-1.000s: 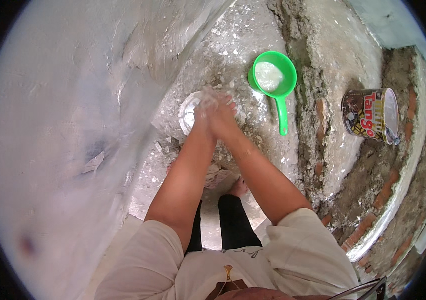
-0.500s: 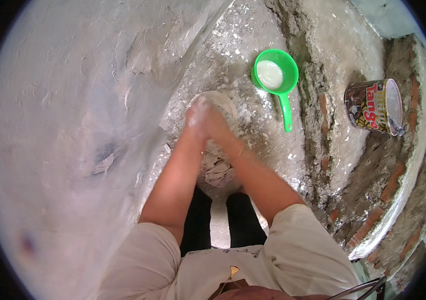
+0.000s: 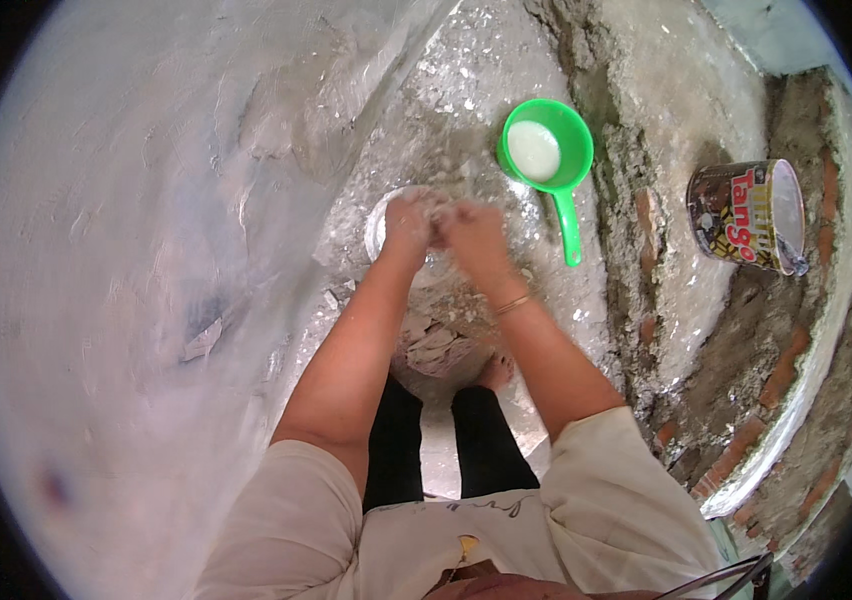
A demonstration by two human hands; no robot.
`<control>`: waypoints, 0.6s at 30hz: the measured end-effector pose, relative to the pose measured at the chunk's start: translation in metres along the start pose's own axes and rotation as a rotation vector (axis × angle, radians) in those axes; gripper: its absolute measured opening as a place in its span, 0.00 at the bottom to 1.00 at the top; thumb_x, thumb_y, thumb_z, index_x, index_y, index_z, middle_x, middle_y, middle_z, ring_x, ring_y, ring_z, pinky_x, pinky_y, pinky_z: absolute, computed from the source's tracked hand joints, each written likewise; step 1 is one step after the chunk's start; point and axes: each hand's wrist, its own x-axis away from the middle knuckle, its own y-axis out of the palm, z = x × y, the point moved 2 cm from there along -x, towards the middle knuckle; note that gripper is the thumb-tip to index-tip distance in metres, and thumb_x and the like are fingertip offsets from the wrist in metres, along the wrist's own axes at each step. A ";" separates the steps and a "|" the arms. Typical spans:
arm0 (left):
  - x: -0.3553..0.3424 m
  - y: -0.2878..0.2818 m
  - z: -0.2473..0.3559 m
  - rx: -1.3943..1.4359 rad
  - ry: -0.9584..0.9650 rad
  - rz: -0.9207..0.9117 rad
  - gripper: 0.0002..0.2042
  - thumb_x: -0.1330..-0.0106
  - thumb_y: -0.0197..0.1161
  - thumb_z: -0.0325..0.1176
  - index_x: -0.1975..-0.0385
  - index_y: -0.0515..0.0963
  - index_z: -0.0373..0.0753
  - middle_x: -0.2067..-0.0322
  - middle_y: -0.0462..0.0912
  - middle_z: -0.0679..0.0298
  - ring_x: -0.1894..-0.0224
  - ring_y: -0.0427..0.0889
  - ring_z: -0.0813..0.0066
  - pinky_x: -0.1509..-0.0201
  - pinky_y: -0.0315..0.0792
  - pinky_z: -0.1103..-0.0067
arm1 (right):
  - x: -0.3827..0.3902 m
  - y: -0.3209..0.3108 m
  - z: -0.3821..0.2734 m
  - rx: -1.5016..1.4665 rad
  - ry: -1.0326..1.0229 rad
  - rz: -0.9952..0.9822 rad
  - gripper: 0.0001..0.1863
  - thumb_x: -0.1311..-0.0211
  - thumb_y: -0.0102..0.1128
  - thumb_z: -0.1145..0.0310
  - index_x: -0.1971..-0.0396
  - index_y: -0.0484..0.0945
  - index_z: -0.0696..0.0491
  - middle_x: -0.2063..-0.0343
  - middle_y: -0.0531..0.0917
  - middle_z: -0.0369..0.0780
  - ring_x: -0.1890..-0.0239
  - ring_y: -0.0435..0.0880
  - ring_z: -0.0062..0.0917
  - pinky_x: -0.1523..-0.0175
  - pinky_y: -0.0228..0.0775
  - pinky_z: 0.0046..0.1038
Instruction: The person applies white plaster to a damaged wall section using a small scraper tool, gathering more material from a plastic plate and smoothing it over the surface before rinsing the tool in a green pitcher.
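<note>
My left hand (image 3: 408, 225) and my right hand (image 3: 473, 238) are side by side above a pale round container (image 3: 377, 232), their fingers curled inward and almost meeting. Motion smears the fingertips, so whether anything is between them does not show. The hands cover most of the container; its white rim curves out beside my left hand. To the right of my right hand, a green plastic dipper (image 3: 573, 178) rests on the ground with its handle toward me. White liquid (image 3: 533, 151) lies inside it.
Crumpled greyish scraps (image 3: 436, 348) lie between my forearms, near my bare foot (image 3: 497, 371). A smooth grey wall (image 3: 166, 200) rises on the left. At right, a printed brown tub (image 3: 743, 213) lies tilted by a rough brick ledge (image 3: 786, 365). White flecks dot the ground.
My hands have come apart from being clasped together, the right one shifting to the right. More of the container's rim shows at the left. The dipper and tub stay where they were.
</note>
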 end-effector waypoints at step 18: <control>-0.049 -0.013 0.013 -0.636 0.186 0.317 0.12 0.39 0.49 0.33 0.66 0.80 0.36 0.66 0.81 0.52 0.59 0.79 0.56 0.54 0.70 0.70 | -0.166 -0.108 0.113 -1.422 0.553 -0.772 0.10 0.42 0.54 0.68 0.63 0.76 0.57 0.70 0.80 0.45 0.71 0.81 0.31 0.70 0.75 0.34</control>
